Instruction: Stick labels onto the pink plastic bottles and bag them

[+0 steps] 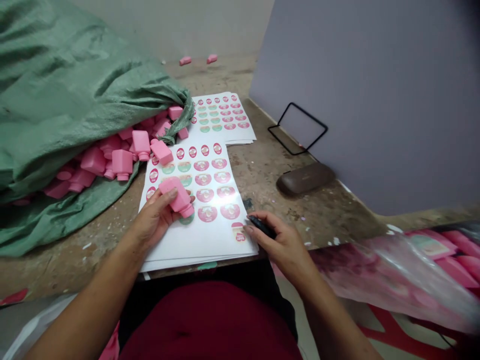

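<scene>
We hold a pink plastic bottle (179,197) in our left hand (153,220), fingers (168,192) curled around its body, just above a stack of printed label sheets (187,245) on the tabletop (285,160). Our right hand (279,245) pinches a slim black object (261,226) (a marker, perhaps; we cannot tell) at the stack's edge. A green woven sack (63,85) spills more bottles (122,164) beside the sheets, keeping them within easy reach.

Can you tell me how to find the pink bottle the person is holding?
Start at the green woven sack on the workbench. Beside it lies a stack of sticker sheets. Of all the pink plastic bottles, this bottle alone sits in the left hand.
</scene>
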`<state>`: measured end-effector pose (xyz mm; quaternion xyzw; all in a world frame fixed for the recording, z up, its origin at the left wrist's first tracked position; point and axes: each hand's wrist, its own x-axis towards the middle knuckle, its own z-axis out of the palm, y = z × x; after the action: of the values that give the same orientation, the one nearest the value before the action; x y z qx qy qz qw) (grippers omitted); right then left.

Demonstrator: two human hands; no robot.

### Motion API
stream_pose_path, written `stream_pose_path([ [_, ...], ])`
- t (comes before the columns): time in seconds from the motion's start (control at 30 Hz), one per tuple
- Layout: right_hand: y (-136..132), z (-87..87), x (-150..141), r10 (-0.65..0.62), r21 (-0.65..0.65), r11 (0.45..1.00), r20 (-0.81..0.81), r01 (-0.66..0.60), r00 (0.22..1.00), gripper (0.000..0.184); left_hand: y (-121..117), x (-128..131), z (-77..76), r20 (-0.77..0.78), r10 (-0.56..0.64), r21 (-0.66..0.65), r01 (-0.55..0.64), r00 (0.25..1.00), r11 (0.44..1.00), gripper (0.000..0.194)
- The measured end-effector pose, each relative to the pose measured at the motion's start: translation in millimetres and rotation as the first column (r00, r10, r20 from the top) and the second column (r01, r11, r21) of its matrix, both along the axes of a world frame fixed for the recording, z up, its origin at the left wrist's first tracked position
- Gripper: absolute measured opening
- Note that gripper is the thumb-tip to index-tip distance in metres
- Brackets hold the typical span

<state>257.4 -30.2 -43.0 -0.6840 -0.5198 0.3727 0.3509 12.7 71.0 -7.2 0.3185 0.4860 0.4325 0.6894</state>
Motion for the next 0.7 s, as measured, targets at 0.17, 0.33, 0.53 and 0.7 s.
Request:
stream_pose_path([
  [0.17, -1, 5.1, 4, 0.081, -0.027, 0.997, 0.077, -0.079, 0.994, 0.026, 3, -5, -0.1, -0.103, -0.006, 0.033, 0.009, 0.995, 0.999, 0.039],
  [0.33, -1, 9.1, 3, 0.101, -0.02, 0.995, 0.189, -0.099, 0.977, 0.024, -7, 14, 12.2, -0.034, 0.039, -0.033, -0.041, 0.999, 0.999, 0.041],
  [0.53, 0, 9.3, 5, 0.16, 0.07, 0.981, 0.258, -0.183, 0.953, 0.029, -30, 69, 17.6, 0.178, -0.146, -0.206, 0.182, 0.973, 0.961, 0.04],
  [0.7, 1, 10.0, 6, 0.124, 0.191, 0.953, 0.464, -0.235, 0.877, 0.023, -29, 75, 6.7, 0.21, -0.181, -0.239, 0.23, 0.961, 0.943, 0.041],
])
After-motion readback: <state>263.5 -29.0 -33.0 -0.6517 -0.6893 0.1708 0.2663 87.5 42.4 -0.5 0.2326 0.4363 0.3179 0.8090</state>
